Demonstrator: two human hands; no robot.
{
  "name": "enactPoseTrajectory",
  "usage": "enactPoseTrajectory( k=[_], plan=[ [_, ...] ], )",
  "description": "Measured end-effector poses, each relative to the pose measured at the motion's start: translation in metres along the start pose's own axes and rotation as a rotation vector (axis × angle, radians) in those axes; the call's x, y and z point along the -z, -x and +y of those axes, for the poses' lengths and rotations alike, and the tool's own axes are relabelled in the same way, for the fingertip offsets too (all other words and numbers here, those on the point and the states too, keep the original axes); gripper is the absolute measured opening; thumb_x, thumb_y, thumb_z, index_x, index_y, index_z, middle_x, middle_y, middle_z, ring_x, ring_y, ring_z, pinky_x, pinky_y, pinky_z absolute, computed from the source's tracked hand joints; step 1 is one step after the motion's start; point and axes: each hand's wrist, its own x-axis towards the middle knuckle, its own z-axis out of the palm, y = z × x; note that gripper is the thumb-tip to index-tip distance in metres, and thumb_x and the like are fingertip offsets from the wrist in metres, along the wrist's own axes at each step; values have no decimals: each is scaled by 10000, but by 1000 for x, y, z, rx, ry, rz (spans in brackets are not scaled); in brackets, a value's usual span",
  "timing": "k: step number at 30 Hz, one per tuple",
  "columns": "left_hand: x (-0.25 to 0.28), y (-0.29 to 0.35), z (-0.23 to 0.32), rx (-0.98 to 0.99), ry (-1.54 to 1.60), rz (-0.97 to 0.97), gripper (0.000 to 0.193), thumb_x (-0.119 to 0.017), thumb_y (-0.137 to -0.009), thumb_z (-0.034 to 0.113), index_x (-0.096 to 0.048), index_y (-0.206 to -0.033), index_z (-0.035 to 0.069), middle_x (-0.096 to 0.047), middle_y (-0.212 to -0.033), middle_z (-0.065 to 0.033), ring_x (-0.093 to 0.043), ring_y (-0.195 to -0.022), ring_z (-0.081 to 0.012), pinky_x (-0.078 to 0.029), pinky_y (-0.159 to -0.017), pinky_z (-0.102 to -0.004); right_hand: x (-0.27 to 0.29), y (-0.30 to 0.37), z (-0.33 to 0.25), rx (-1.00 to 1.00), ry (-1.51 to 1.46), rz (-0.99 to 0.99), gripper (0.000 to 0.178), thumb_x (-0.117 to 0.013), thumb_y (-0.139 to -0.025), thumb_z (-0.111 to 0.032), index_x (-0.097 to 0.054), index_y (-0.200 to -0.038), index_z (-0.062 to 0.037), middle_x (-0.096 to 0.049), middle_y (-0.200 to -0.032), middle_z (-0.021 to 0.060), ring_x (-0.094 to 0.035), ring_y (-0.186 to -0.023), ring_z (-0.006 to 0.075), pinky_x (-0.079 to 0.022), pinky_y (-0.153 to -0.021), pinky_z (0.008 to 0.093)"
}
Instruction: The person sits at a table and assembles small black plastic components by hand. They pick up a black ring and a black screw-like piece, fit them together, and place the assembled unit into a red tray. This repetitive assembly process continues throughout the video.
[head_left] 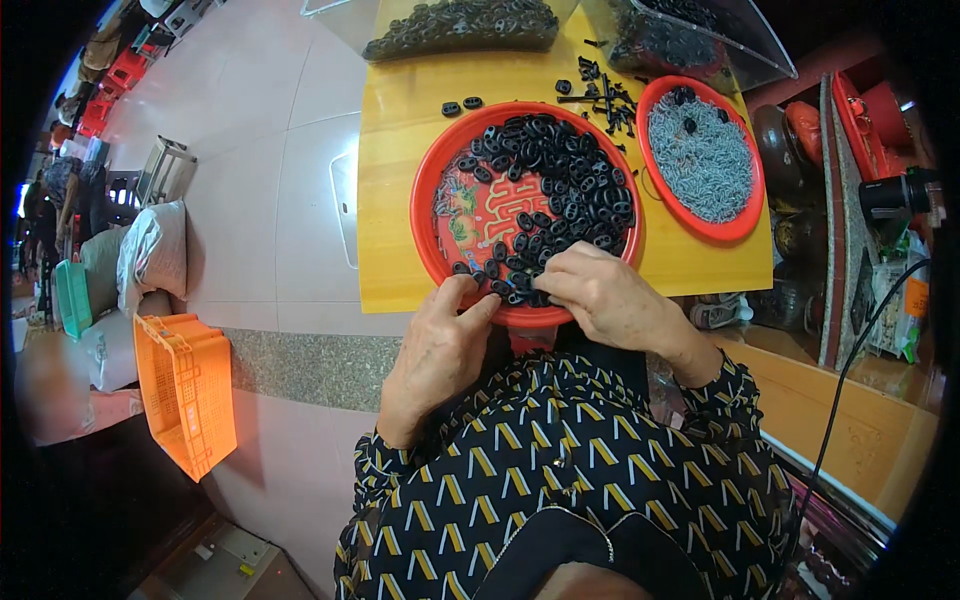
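Observation:
A round red tray [432, 180] with a printed centre lies on a yellow table [400, 150] and holds several small black oval plastic rings [560, 170]. My left hand [440, 345] rests at the tray's near rim, thumb and forefinger pinched around a black ring [500, 287]. My right hand [605, 295] sits beside it at the same rim, fingers curled over black rings [535, 297]. Both hands nearly touch each other. What lies under the right fingers is hidden.
A second red tray [742, 225] to the right holds small grey parts [700, 155]. Loose black pins [605, 95] lie between the trays. Clear bins of black parts [460, 25] stand at the table's far edge. An orange crate [185, 385] and white sacks [150, 250] sit on the floor at left.

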Motion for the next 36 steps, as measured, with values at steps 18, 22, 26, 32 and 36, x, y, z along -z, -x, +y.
enactPoseTrajectory(
  k=[18, 22, 26, 32, 36],
  plan=[
    [-1, 5, -9, -7, 62, 2, 339, -570, -620, -70, -524, -954, -41, -499, -938, -167, -529, -859, -331, -451, -732, -370, -11, -10, -9, -46, 93, 39, 103, -546, -684, -29, -553, -787, -24, -506, -750, 92, -484, -764, 268, -411, -687, 348],
    [-1, 5, -11, -17, 69, 7, 336, -571, -623, -67, -523, -954, -42, -500, -940, -169, -529, -861, -330, -452, -735, -370, -8, -17, -9, -51, 87, 101, 71, -516, -680, -27, -549, -744, -27, -488, -735, 105, -478, -770, 275, -412, -686, 361],
    [0, 5, -11, -14, 88, 2, 360, -575, -611, -81, -519, -965, -42, -502, -952, -176, -531, -875, -332, -456, -741, -368, -21, -24, -9, 3, 98, 48, 69, -513, -686, -46, -557, -736, -32, -490, -742, 111, -484, -781, 272, -413, -694, 360],
    [-2, 7, -13, -20, 100, 39, 275, -556, -658, -39, -528, -932, -47, -501, -936, -170, -524, -861, -330, -449, -736, -369, -28, -31, -12, 10, 183, -22, 81, -521, -690, -80, -577, -734, -41, -506, -749, 102, -494, -801, 259, -411, -701, 360],
    [-3, 7, -14, -31, 112, 46, 276, -555, -653, -46, -527, -927, -51, -501, -939, -170, -524, -862, -330, -449, -737, -368, -28, -30, -12, 19, 199, -39, 79, -518, -692, -77, -573, -741, -50, -506, -741, 100, -495, -786, 259, -411, -695, 361]
  ],
)
